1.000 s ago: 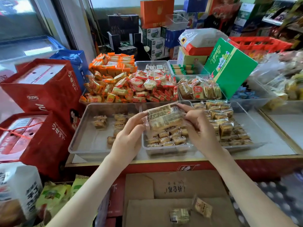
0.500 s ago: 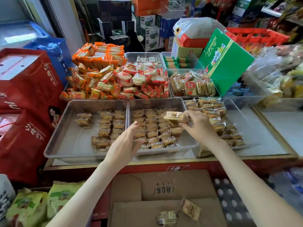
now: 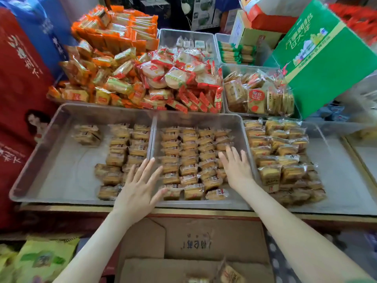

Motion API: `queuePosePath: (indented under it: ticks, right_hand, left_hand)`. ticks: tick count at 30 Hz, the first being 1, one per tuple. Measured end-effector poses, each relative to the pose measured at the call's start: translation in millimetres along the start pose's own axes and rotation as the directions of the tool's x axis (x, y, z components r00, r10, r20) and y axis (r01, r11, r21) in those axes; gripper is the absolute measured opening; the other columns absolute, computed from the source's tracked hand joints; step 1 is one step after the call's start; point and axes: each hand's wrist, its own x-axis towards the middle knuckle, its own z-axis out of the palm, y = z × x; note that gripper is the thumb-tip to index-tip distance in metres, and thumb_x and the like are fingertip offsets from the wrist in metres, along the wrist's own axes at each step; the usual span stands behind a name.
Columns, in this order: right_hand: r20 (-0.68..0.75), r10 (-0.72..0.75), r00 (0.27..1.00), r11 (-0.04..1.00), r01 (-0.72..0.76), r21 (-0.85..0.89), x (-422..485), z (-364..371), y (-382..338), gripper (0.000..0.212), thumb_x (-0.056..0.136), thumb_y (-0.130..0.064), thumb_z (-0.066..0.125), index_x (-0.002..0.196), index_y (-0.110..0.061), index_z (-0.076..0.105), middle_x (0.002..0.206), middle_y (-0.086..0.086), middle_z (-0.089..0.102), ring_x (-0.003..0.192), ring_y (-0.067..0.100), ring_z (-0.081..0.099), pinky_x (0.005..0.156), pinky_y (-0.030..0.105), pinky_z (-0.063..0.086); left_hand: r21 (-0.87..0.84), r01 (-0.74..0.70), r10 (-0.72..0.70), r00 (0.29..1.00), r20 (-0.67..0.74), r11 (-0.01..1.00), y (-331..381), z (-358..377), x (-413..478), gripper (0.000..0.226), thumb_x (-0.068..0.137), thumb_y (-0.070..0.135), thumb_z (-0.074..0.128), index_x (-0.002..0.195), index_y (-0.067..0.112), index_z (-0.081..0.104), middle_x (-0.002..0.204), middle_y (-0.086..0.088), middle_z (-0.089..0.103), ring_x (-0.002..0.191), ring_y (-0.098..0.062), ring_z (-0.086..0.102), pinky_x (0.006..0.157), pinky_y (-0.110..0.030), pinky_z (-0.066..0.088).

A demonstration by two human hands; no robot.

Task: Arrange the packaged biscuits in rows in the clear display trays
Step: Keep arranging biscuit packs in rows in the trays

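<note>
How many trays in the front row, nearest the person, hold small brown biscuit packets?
3: the left tray, partly filled; the middle tray, nearly full, under the right hand; the right tray, filled on its left side. None seems hidden.

Left tray (image 3: 51, 180): wide bare floor across its left half and front left corner; packets stand only along the right side, with one small stack at the back.
Middle tray (image 3: 204, 119): biscuit rows (image 3: 189, 156) fill it nearly wall to wall; only a thin bare strip at the back.
Right tray (image 3: 346, 190): bare floor on the right half; packets crowd the left.
Dividing wall (image 3: 152, 135): upright between the left and middle trays.
Rear: heaped packets (image 3: 132, 82) rise above the back rims.
Green box (image 3: 326, 64): tilted over the right tray's rear.
Red bag (image 3: 22, 88): just beside the left tray.
Hands: the left hand (image 3: 138, 190) is spread above the dividing wall; the right hand (image 3: 236, 168) lies flat on the middle tray's right rows.
</note>
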Motion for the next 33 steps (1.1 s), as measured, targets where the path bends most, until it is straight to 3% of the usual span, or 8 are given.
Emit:
queuePosePath:
  ticks: [5, 8, 11, 15, 19, 22, 28, 33]
  right_hand:
    - [0.242, -0.040, 0.969, 0.998, 0.026, 0.062, 12, -18, -7, 0.100, 0.089, -0.018, 0.063, 0.153, -0.013, -0.013, 0.162, 0.015, 0.000, 0.150, 0.030, 0.000, 0.120, 0.046, 0.002]
    - [0.279, -0.006, 0.960, 0.987, -0.038, 0.153, 19, -69, -22, 0.097, 0.087, -0.011, 0.058, 0.154, -0.017, -0.013, 0.163, 0.010, -0.009, 0.149, 0.028, -0.009, 0.120, 0.049, -0.003]
    - [0.019, -0.037, 0.999, 0.955, 0.030, 0.296, 34, -122, -72, 0.085, 0.088, -0.010, 0.052, 0.155, -0.013, 0.000, 0.163, 0.009, 0.003, 0.150, 0.026, 0.001, 0.121, 0.043, 0.004]
    - [-0.311, -0.244, 0.918, 0.797, 0.373, 0.475, 69, -163, -197, 0.073, 0.095, -0.019, 0.053, 0.154, -0.007, 0.012, 0.159, 0.011, 0.020, 0.147, 0.025, 0.016, 0.120, 0.037, 0.016]
    - [-0.227, -0.350, 0.909, 0.806, 0.416, 0.421, 123, -174, -321, 0.093, 0.093, -0.028, 0.061, 0.155, -0.011, -0.006, 0.162, 0.012, 0.002, 0.149, 0.029, 0.005, 0.121, 0.042, 0.013]
    - [-0.161, -0.268, 0.950, 0.899, 0.307, 0.313, 162, -166, -371, 0.097, 0.088, -0.028, 0.066, 0.154, -0.008, -0.003, 0.160, 0.014, 0.013, 0.148, 0.031, 0.012, 0.119, 0.044, 0.008]
    - [-0.399, -0.302, 0.866, 0.934, 0.353, 0.059, 162, -156, -381, 0.059, 0.078, -0.008, 0.069, 0.132, -0.006, 0.046, 0.122, 0.012, 0.053, 0.113, 0.031, 0.052, 0.101, 0.040, 0.040]
    - [-0.505, -0.361, 0.784, 0.831, 0.516, 0.207, 109, -182, -339, 0.072, 0.065, -0.004, 0.076, 0.133, -0.001, 0.049, 0.126, 0.017, 0.057, 0.116, 0.036, 0.054, 0.102, 0.041, 0.041]
  left_hand:
    - [-0.131, -0.005, 0.008, 1.000, 0.020, 0.991, 6, -10, -1, 0.079, 0.092, 0.070, 0.004, 0.157, 0.026, 0.012, 0.163, 0.003, -0.006, 0.150, -0.013, -0.014, 0.122, -0.035, -0.006]
    - [-0.265, 0.042, -0.068, 0.994, -0.090, 0.963, -23, -37, -11, 0.068, 0.096, 0.059, 0.025, 0.148, 0.018, 0.041, 0.160, -0.004, 0.026, 0.147, -0.020, 0.024, 0.121, -0.038, 0.017]
    - [-0.106, 0.202, -0.226, 0.924, -0.308, 0.974, -105, -52, -31, 0.054, 0.093, 0.041, 0.042, 0.126, 0.003, 0.061, 0.136, -0.021, 0.055, 0.123, -0.037, 0.054, 0.106, -0.052, 0.040]
    - [0.082, 0.444, -0.422, 0.884, -0.198, 0.892, -209, -60, -55, 0.068, 0.082, 0.045, 0.043, 0.132, -0.001, 0.053, 0.141, -0.027, 0.046, 0.132, -0.040, 0.041, 0.104, -0.061, 0.036]
    - [0.105, 0.419, -0.404, 0.905, -0.137, 0.902, -236, -50, -56, 0.075, 0.082, 0.049, 0.057, 0.140, 0.002, 0.049, 0.150, -0.023, 0.039, 0.140, -0.030, 0.025, 0.106, -0.057, 0.037]
    - [0.127, 0.382, -0.357, 0.916, -0.182, 0.916, -238, -47, -57, 0.079, 0.081, 0.052, 0.049, 0.143, 0.004, 0.044, 0.152, -0.020, 0.037, 0.141, -0.030, 0.025, 0.112, -0.051, 0.031]
    - [-0.014, 0.406, -0.404, 0.905, -0.132, 0.914, -242, -53, -63, 0.083, 0.098, 0.049, 0.041, 0.155, 0.013, -0.007, 0.161, -0.011, -0.021, 0.148, -0.025, -0.021, 0.116, -0.040, -0.016]
    - [-0.088, 0.380, -0.388, 0.913, -0.126, 0.921, -242, -59, -65, 0.083, 0.097, 0.052, 0.040, 0.156, 0.013, -0.004, 0.162, -0.011, -0.019, 0.149, -0.023, -0.021, 0.118, -0.047, -0.011]
